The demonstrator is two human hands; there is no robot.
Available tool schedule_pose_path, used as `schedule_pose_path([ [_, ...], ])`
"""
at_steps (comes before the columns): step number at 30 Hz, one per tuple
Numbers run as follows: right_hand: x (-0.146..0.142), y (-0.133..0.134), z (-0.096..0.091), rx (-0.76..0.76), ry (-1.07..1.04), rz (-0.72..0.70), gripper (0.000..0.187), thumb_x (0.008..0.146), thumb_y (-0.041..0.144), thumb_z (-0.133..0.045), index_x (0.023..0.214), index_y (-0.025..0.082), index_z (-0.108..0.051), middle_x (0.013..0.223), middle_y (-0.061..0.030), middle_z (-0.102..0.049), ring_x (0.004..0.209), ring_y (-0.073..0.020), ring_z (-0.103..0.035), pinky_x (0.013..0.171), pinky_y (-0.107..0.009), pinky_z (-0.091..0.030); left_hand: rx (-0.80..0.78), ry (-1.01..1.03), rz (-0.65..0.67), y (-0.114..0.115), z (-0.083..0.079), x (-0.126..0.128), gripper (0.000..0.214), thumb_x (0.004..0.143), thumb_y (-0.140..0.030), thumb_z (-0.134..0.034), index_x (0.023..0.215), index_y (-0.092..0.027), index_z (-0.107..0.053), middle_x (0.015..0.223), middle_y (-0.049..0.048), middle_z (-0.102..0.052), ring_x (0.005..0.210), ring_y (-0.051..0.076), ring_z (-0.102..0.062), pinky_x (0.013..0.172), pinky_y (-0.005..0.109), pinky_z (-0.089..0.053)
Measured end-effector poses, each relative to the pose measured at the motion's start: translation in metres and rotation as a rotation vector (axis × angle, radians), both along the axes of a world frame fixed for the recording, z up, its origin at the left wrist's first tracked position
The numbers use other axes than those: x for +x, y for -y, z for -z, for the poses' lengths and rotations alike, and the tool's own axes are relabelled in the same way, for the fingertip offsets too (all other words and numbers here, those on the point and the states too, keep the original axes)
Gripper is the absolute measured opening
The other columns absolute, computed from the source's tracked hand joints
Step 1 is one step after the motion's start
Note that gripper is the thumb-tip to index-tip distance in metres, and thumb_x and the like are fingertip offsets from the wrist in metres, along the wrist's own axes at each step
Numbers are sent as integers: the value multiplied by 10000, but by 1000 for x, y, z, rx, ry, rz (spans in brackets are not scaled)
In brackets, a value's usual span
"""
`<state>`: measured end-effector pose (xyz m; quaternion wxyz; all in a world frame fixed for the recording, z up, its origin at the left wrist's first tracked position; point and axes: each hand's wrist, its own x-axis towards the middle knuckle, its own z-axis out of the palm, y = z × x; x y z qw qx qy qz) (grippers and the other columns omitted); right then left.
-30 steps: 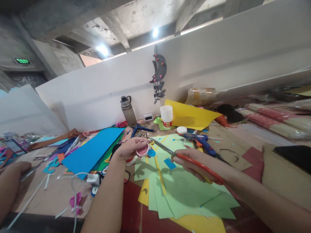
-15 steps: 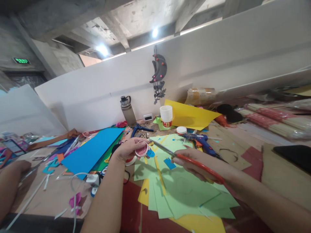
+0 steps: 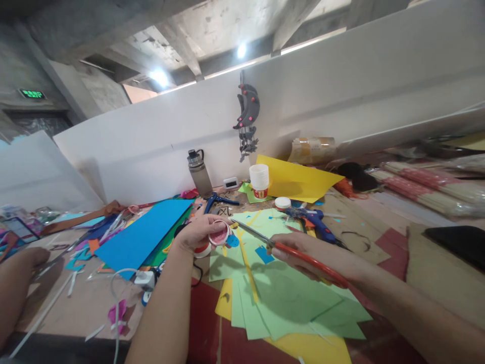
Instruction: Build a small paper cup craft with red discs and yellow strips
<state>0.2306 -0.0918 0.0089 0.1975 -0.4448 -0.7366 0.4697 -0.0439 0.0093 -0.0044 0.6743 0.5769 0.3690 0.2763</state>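
My left hand (image 3: 197, 233) is closed around a small round pink-and-white tape roll (image 3: 220, 235), with a blue paper scrap (image 3: 232, 241) hanging just beside it. My right hand (image 3: 303, 255) grips red-handled scissors (image 3: 280, 247); their blades point left and up, and the tips reach the tape roll and the blue scrap. Both hands hover over a fan of light green paper sheets (image 3: 288, 298) lying on yellow sheets.
A blue card sheet (image 3: 144, 235), a grey water bottle (image 3: 200, 173), stacked paper cups (image 3: 259, 181), a yellow sheet (image 3: 299, 182) and a blue glue gun (image 3: 316, 222) crowd the table. Another person's arm (image 3: 15, 283) rests at the left edge. Wrapped stick bundles (image 3: 428, 189) lie far right.
Both hands have drifted slightly left and up with the tape roll and scissors. The other person's arm at the left has shifted a little.
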Motion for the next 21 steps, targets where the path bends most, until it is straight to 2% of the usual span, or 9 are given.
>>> schedule_pose_path([
  [10,1,-1,1,-66,-58,-17,428,773,603,-449,685,188,-396,533,60,-386,356,-33,-365,324,-157,-276,-39,6,-31,3,-3,2,423,556,-307,-788,883,-66,-668,734,110,-675,584,135,-605,519,202,-443],
  [21,1,-1,6,-113,-90,5,457,775,635,-430,664,193,-399,509,55,-394,332,-36,-345,300,-168,-258,-47,29,-9,4,-4,2,364,580,-288,-774,864,-83,-676,731,111,-684,599,149,-619,532,207,-447],
])
